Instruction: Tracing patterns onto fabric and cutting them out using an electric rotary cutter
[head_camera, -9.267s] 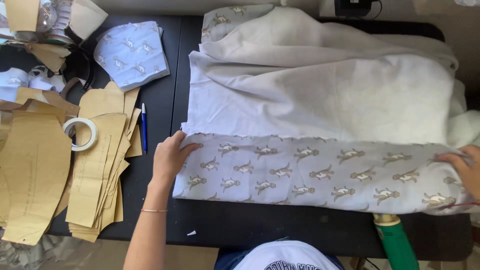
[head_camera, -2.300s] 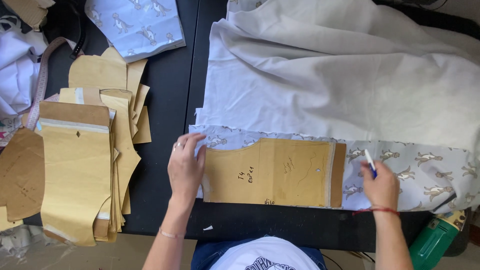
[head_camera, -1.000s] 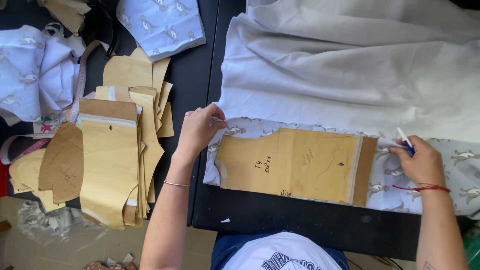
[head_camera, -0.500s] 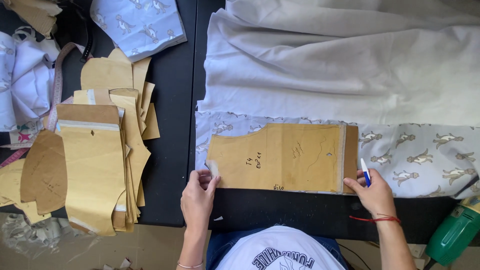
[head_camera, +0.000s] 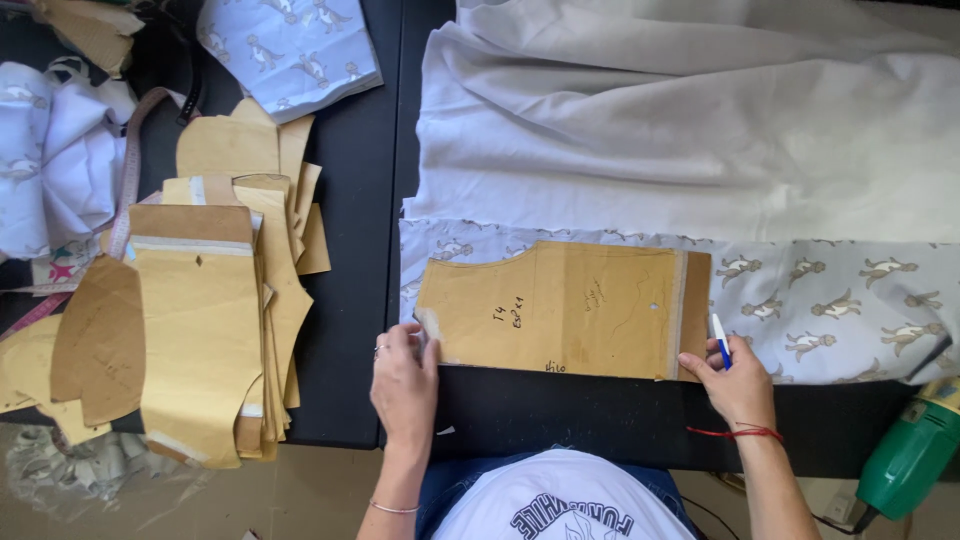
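A tan cardboard pattern piece (head_camera: 570, 310) lies flat on a strip of pale blue animal-print fabric (head_camera: 830, 300) at the near edge of a black table (head_camera: 350, 330). My left hand (head_camera: 403, 385) pinches the pattern's lower left corner against the fabric. At the pattern's lower right corner my right hand (head_camera: 738, 378) grips a blue and white pen (head_camera: 720, 340), tip up beside the card's edge. A red thread circles that wrist.
Folded white cloth (head_camera: 700, 130) covers the table behind the print strip. A stack of more cardboard patterns (head_camera: 210, 310) sits at the left, with printed fabric pieces (head_camera: 290, 45) and a measuring tape (head_camera: 125, 195) beyond. A green power tool (head_camera: 910, 455) hangs at the lower right.
Over the last second both hands dropped from the pattern's upper corners to its near corners. The pattern lies in the same place on the fabric. The view shifted a little.
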